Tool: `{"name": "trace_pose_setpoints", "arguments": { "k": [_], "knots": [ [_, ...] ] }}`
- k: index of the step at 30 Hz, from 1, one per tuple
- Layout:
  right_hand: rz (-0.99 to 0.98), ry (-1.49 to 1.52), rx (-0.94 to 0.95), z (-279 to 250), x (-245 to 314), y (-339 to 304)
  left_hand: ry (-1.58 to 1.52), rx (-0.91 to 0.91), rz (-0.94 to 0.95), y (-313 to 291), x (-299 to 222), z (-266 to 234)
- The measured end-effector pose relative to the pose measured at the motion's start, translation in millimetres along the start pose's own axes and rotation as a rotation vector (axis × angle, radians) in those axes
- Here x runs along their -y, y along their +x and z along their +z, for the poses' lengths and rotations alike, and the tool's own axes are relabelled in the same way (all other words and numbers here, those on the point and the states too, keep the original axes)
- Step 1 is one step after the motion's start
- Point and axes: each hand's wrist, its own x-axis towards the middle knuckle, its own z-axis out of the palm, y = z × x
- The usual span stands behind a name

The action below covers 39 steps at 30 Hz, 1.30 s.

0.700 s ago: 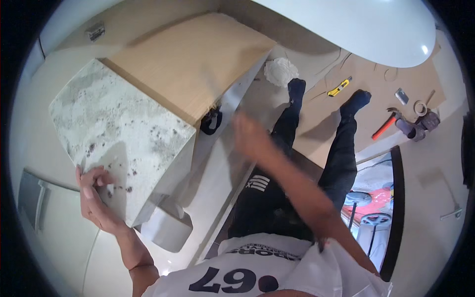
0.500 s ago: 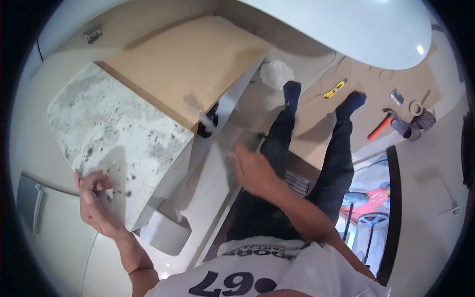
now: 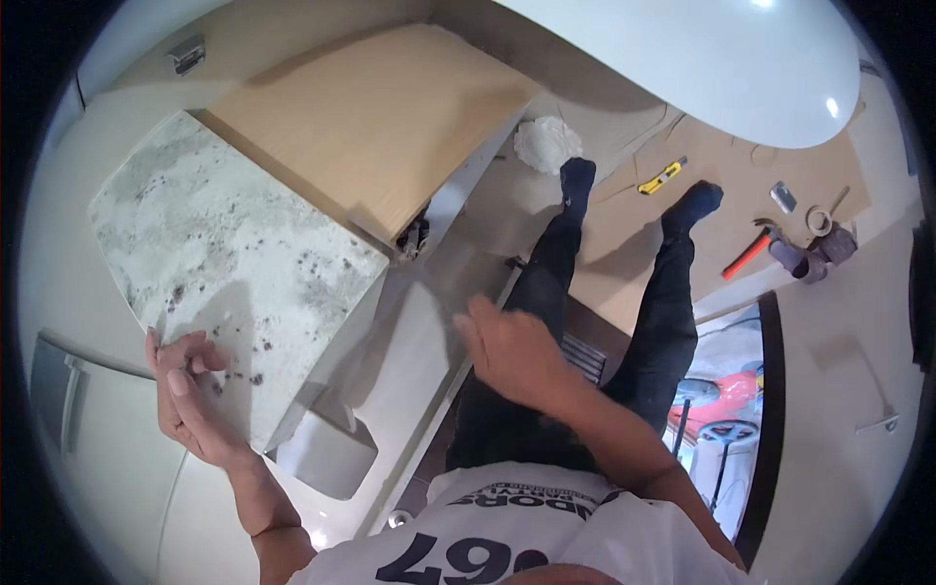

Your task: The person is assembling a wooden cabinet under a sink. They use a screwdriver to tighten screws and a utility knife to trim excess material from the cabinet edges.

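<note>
A pale tabletop-like slab (image 3: pixel 244 253), mottled grey-green with dark spots, lies tilted at the left. At its near left corner is my left hand (image 3: pixel 195 400), thumb stretched out and fingers loosely bent and apart. It seems to rest against the slab's edge and holds nothing I can see. My right hand (image 3: pixel 512 351) is closed in front of my legs, to the right of the slab. Whatever it grips, if anything, is smeared and cannot be made out. A brown cardboard sheet (image 3: pixel 370 117) adjoins the slab's far side.
On cardboard-covered floor at the right lie a yellow utility knife (image 3: pixel 663 175), a hammer (image 3: pixel 748 255) with a red-orange handle, a tape roll (image 3: pixel 819 218) and a phone-like thing (image 3: pixel 782 196). A crumpled white bundle (image 3: pixel 548 144) is near my foot. A glossy white curved surface (image 3: pixel 721 58) overhangs.
A blurred pale streak near the slab's right corner is gone. My right hand has moved slightly right and toward me. My left hand stays put.
</note>
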Motion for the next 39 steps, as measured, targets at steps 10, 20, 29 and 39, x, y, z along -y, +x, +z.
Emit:
{"name": "trace_pose_setpoints", "arguments": {
  "k": [10,20,29,39],
  "knots": [
    [-0.072,0.019,-0.008,0.3,-5.9,1.1,0.063,-0.023,0.081,-1.2,3.7,4.0],
    [0.010,0.171,0.032,33.8,3.4,-6.6,0.091,-0.055,0.087,-5.6,12.5,0.4],
    [-0.053,0.035,-0.016,21.4,-13.8,7.6,0.120,-0.045,0.081,-6.1,12.7,1.4],
    [-0.050,0.074,-0.145,30.6,-33.2,28.7,0.041,-0.031,0.097,-5.3,14.5,-1.3]
  ]
}}
